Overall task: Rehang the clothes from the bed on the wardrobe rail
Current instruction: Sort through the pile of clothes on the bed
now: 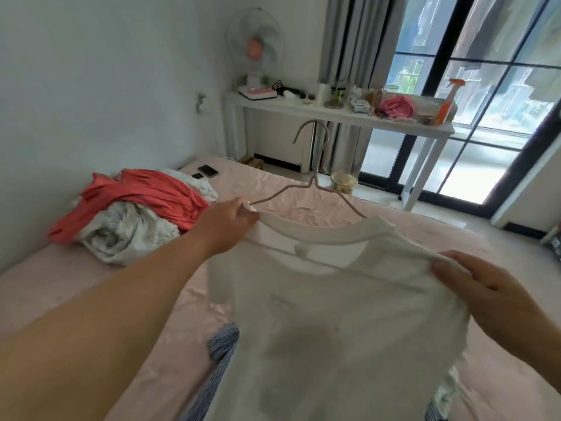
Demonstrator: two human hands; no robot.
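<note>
Head view: a white T-shirt [334, 314], faintly grey-printed, hangs half-threaded on a thin wire hanger [306, 189] above the pink bed [425, 238]. Left hand [226, 226] pinches its shoulder, apparently the hanger too; right hand [482, 287] grips the other shoulder.

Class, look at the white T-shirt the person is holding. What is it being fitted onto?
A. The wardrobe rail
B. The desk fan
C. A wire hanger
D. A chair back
C: the white T-shirt has a wire hanger through its neck, with the left hand pinching one shoulder and the right hand the other.
</note>
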